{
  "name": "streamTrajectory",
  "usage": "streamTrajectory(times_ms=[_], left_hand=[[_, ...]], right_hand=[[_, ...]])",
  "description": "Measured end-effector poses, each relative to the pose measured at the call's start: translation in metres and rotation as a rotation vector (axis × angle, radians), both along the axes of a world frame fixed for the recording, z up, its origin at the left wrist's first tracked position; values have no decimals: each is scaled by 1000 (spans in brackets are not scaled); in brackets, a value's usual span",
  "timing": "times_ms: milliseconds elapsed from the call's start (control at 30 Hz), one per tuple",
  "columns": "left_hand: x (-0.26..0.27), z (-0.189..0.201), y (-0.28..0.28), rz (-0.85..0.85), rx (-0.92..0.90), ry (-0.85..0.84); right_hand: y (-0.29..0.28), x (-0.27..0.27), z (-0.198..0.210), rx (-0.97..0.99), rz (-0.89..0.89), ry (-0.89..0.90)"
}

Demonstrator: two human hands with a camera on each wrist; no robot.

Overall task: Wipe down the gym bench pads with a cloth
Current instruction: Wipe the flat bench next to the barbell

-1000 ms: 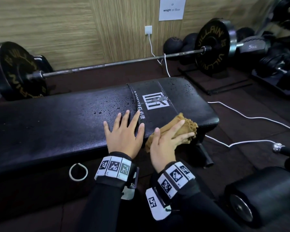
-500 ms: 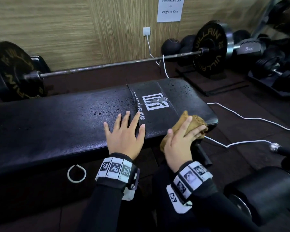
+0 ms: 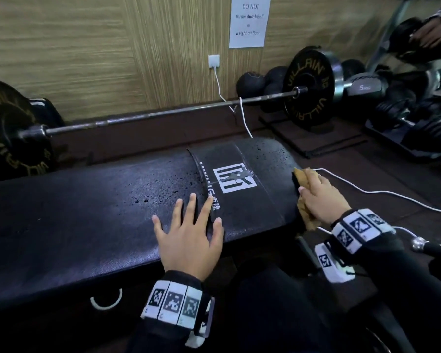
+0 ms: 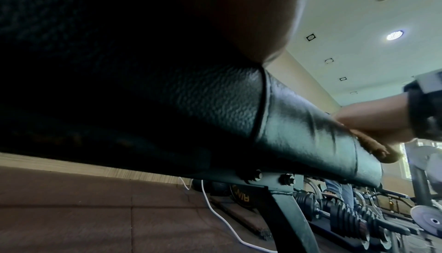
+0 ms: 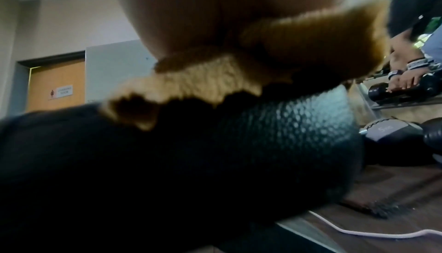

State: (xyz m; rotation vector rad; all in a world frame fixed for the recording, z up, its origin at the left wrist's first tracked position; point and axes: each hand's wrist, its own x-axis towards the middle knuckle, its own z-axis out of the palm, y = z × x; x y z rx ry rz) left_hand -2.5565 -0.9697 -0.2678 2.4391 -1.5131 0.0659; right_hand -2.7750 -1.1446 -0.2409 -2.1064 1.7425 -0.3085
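1. Head view: left hand (image 3: 189, 240) rests flat, fingers spread wide, on the bench pad (image 3: 87, 212) at its near edge; right hand (image 3: 318, 197) presses the tan cloth (image 3: 302, 179) against the pad's right end
2. Left wrist view: the cloth (image 4: 373, 147) sits under the right hand (image 4: 373, 122) at the pad's far end
3. Right wrist view: the cloth (image 5: 239, 71) is bunched under the palm, on the pad (image 5: 263, 134); I cannot tell how the fingers lie

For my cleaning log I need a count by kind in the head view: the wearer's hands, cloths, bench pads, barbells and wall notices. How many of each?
Wearer's hands: 2 (left hand, right hand)
Tan fuzzy cloth: 1
Black padded leather bench pad: 1
Steel barbell with black plates: 1
White paper notice: 1
Total: 6
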Motion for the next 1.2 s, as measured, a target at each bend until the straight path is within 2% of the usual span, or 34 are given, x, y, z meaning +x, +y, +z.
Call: streamTrajectory(times_ms=[200,300,400,533,700,867,1100,1200], left_hand=[[11,0,2,-43,0,39],[21,4,3,-31,-17,31],[28,5,-1,-7,-2,38],[29,5,-6,-21,14,29],[26,9,-7,5,32,45],[26,9,-8,8,26,42],[24,9,-9,28,15,38],[24,9,-9,35,8,43]], right_hand=[[-20,-8,6,58,54,-33],[-23,-21,11,88,149,85],[-37,-20,23,201,213,226],[-73,3,44,275,300,335],[-135,57,51,222,351,456],[-172,85,50,215,353,410],[-164,42,40,275,436,393],[-164,45,43,277,431,420]])
